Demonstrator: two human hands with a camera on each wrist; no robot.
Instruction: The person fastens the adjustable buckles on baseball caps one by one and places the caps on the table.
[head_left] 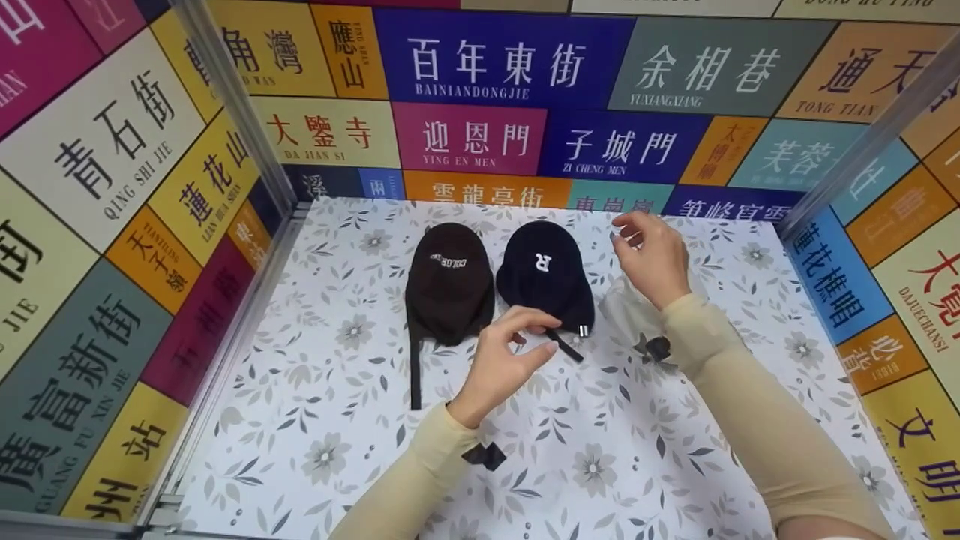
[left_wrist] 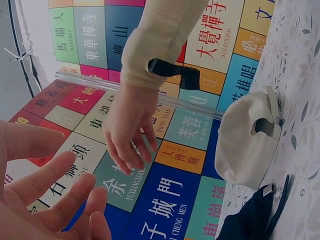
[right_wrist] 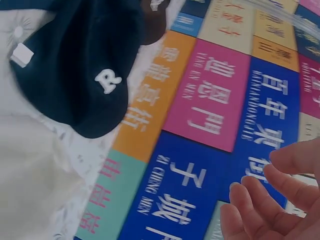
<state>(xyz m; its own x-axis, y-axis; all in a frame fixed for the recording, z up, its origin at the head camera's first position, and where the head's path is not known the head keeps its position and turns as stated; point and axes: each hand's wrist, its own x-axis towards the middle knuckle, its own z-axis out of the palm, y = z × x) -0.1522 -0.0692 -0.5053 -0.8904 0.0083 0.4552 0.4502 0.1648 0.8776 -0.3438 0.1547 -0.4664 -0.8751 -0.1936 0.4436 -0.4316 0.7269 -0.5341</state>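
Three caps lie in a row. The dark brown cap [head_left: 450, 281] has light lettering and a long strap trailing toward the front. Beside it, the navy cap [head_left: 544, 270] bears a white R and has a metal buckle on its strap. A cream cap [left_wrist: 247, 140] sits to the right, partly covered by the right forearm in the head view. My left hand [head_left: 502, 364], fingers loosely bent, hovers near the navy cap's strap and holds nothing. Raised above the cream cap, my right hand [head_left: 651, 255] has relaxed fingers with nothing between them.
The caps lie on a white floral-patterned surface [head_left: 322, 450]. Colourful panels [head_left: 510, 56] with street names enclose the back and both sides. Metal posts [head_left: 247, 112] stand at the rear corners. A dark band piece [head_left: 486, 455] hangs at the left wrist.
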